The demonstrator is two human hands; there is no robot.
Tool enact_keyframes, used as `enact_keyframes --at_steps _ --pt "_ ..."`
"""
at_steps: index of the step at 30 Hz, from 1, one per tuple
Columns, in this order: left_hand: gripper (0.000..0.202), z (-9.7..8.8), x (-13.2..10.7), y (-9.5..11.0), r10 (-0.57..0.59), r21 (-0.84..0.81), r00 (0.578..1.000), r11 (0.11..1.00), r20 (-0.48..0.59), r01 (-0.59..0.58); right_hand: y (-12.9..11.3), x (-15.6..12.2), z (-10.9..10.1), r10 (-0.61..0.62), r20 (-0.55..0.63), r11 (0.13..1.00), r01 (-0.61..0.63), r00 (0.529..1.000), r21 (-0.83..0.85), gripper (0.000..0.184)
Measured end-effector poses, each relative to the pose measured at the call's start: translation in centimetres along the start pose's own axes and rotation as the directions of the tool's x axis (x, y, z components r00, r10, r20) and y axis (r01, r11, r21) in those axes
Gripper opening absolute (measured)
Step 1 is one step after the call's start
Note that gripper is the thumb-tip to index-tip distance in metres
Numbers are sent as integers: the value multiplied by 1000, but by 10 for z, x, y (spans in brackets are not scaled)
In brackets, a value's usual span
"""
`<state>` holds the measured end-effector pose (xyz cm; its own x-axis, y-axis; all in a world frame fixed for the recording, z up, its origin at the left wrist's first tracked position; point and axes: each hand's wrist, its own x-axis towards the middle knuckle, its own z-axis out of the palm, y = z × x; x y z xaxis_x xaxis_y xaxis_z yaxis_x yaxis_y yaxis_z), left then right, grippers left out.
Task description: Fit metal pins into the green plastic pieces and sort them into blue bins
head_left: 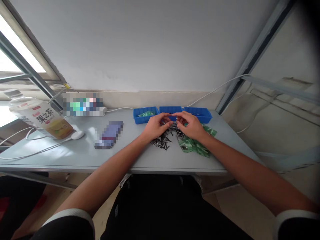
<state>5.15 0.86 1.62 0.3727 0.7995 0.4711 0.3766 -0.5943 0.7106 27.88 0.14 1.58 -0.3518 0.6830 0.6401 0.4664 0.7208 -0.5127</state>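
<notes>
My left hand (pixel 158 126) and my right hand (pixel 190 126) meet over a pile of dark screws (pixel 163 141) on the table, in front of three blue bins. Their index fingertips come close together or touch. Fingers on both hands are curled in toward the thumbs, and anything between them is too small or hidden to name. Under and beside my right hand lies a crumpled green plastic bag (pixel 193 145) with screws in or on it. The left blue bin (pixel 135 117) has green plastic packets in it. My fingers partly hide the middle bin (pixel 171 109). Thin pieces show in the right bin (pixel 206 115).
A large tea bottle (pixel 45 116) stands tilted in view on the left, with a white round device (pixel 78 134) and cables beside it. A blurred phone-like object (pixel 109 135) lies on the grey table (pixel 140 161). Metal frame posts (pixel 231 90) rise at both sides before a wall.
</notes>
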Motion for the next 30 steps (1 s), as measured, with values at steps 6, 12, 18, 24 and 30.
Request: enact_keyframes --at_steps 6,12,18,24,30 --pt "40 0 -1 -2 38 -10 993 999 109 -37 4 1 1 -69 -43 995 65 997 -79 11" --pt "36 3 2 -6 65 -124 993 991 101 -52 2 0 0 -110 7 993 110 994 -47 12" --pt "32 1 3 -9 -65 -179 997 982 -36 58 -2 0 -1 -96 16 994 97 995 -40 19" --pt "15 1 3 -14 -137 -121 986 985 -98 125 -4 -1 -1 -79 -3 996 79 997 -40 17" --pt "13 0 3 -10 -122 -24 993 992 -2 122 -4 0 -2 -90 2 995 90 996 -39 16"
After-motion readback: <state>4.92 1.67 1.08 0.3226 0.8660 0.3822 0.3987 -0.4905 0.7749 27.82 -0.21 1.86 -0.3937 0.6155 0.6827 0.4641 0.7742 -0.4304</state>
